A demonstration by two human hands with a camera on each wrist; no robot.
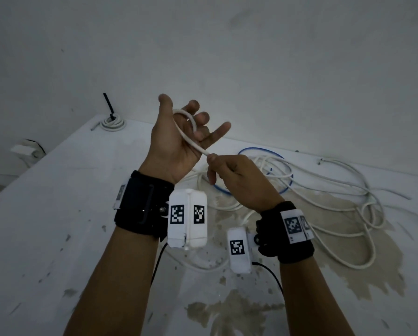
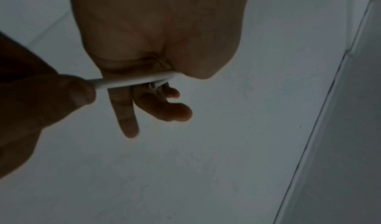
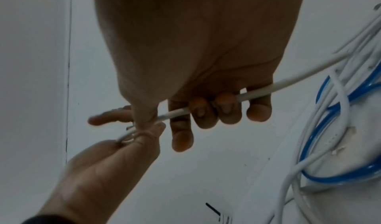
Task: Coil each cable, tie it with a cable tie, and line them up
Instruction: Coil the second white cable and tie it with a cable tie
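My left hand hooked the white cable over curled fingers while my right hand, at four o'clock, pinched it; even, snug loops seemed best.

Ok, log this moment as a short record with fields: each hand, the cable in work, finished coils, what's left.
left hand: raised palm up, white cable looped round its fingers
right hand: grips the same cable just below the left
finished coil: far left of table, black cable tie sticking up
left to coil: loose white cables and blue cable, tangled at right
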